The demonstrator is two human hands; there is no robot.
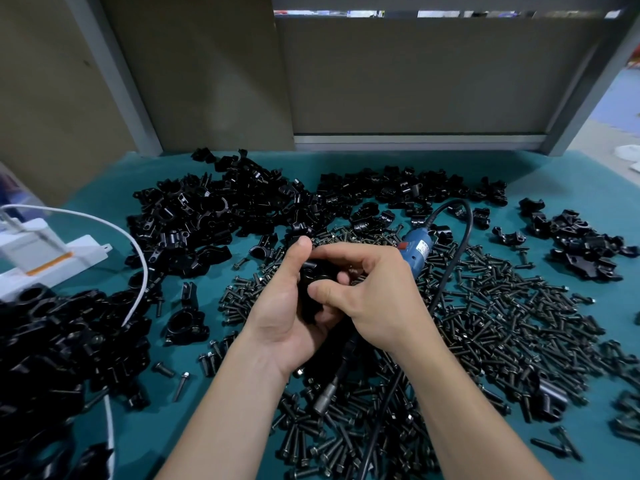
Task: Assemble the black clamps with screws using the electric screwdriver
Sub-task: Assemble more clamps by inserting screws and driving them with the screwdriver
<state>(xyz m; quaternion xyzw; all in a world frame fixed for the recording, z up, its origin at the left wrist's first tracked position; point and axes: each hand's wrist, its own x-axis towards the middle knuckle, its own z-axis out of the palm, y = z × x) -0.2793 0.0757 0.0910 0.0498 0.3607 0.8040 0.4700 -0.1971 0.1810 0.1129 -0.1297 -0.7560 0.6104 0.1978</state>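
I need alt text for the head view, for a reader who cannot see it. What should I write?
The left hand and right hand hold one black clamp over a green table. Loose screws lie below and to the right, clamp piles to the left and behind, and a blue screwdriver rests beyond the right hand.

label on electric screwdriver illegible

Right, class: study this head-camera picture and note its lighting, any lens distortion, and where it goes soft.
Head view: even, soft light, only small glints on the clamp pile; the wide lens tilts the grey frame post; the edge clamps at lower left look smeared, the screws mid-table are sharp; the held clamp between left hand and right hand is too dark for detail.
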